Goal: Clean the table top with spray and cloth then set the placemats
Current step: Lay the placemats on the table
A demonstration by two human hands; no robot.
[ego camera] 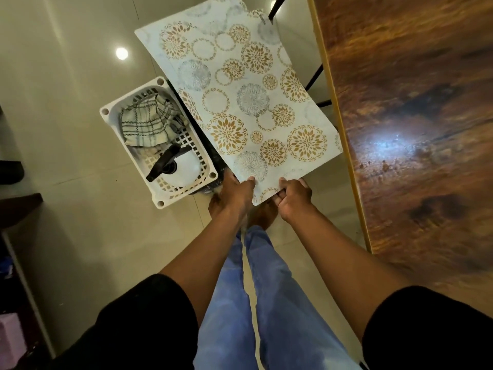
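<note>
I hold a white placemat [240,97] printed with gold and grey flower circles out flat over the floor, left of the table. My left hand [234,192] and my right hand [294,198] both grip its near short edge. A second mat's corner [257,13] peeks out beneath its far end. The dark wood table top [416,116] with a pale edge runs down the right side. In a white plastic basket [128,102] on the floor lie a checked cloth [145,124] and a white spray bottle [181,166] with a black trigger.
Glossy beige floor tiles [80,209] surround the basket. Black chair or table legs [314,73] stand beside the table edge, under the mat's far end. Dark furniture [16,209] lines the left edge. My own legs in blue jeans and my feet are below the hands.
</note>
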